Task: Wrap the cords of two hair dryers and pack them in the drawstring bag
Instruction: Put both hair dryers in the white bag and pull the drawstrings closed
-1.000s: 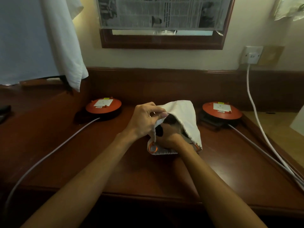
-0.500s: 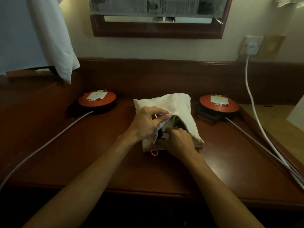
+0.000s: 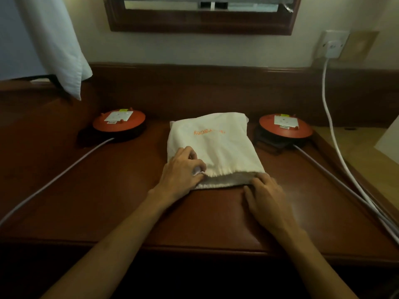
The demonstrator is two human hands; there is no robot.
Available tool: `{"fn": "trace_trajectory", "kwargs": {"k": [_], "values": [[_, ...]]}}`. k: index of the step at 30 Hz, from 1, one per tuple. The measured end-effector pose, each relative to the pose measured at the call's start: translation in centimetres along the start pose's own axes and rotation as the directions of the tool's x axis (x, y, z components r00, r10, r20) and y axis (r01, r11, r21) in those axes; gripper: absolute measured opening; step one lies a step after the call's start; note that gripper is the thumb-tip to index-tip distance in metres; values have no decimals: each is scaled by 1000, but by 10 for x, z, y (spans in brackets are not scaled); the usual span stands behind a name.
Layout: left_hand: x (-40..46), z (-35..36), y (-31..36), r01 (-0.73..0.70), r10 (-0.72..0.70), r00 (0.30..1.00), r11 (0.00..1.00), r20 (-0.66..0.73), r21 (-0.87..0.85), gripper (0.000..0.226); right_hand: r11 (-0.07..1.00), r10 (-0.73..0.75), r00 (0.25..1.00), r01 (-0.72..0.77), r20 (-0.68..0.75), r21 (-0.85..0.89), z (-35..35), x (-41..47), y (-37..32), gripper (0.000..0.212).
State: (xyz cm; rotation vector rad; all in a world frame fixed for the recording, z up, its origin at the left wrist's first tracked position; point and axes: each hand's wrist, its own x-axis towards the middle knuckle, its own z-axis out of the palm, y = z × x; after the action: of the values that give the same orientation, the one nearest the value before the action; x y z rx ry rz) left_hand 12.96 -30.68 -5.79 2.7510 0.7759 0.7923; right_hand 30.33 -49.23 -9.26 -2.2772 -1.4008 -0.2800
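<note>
A cream drawstring bag (image 3: 218, 147) with orange lettering lies flat in the middle of the wooden desk (image 3: 108, 212), its gathered mouth toward me. My left hand (image 3: 181, 169) pinches the left corner of the mouth. My right hand (image 3: 265, 195) presses on the right end of the mouth, fingers curled over the hem. No hair dryer or cord shows; whatever is inside the bag is hidden by the cloth.
Two orange round cable reels sit at the back, the left reel (image 3: 118, 121) and the right reel (image 3: 285, 128), each trailing a grey cable toward me. A white cord (image 3: 332, 134) runs from a wall socket (image 3: 332, 45) down the right side. White cloth (image 3: 58, 46) hangs at top left.
The bag was held open with my right hand at its mouth; now it lies flat and stretched out, mouth gathered, with both hands at its two ends. The view has tilted lower.
</note>
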Motion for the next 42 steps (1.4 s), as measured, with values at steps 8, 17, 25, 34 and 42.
{"fn": "trace_trajectory", "kwargs": {"k": [8, 17, 25, 34, 42], "values": [[-9, -9, -19, 68, -68, 997, 997, 24, 24, 63, 887, 428, 904, -422, 7, 188, -9, 21, 15, 43], [-78, -34, -50, 349, -417, 892, 879, -172, -325, 5, 862, 384, 921, -334, -61, 382, -16, 8, 24, 15], [-81, -46, -74, 501, -823, 550, 459, -140, -733, 13, 720, 582, 791, -394, -188, 570, -36, -6, 16, 18], [-80, -45, -66, 645, -725, 612, 688, -314, -333, 19, 696, 681, 689, -506, -246, 510, -32, -4, 12, 23], [-76, -28, -41, 421, -449, 876, 890, -175, -178, 17, 989, 140, 990, -138, -34, 57, -3, 6, -21, 28]]}}
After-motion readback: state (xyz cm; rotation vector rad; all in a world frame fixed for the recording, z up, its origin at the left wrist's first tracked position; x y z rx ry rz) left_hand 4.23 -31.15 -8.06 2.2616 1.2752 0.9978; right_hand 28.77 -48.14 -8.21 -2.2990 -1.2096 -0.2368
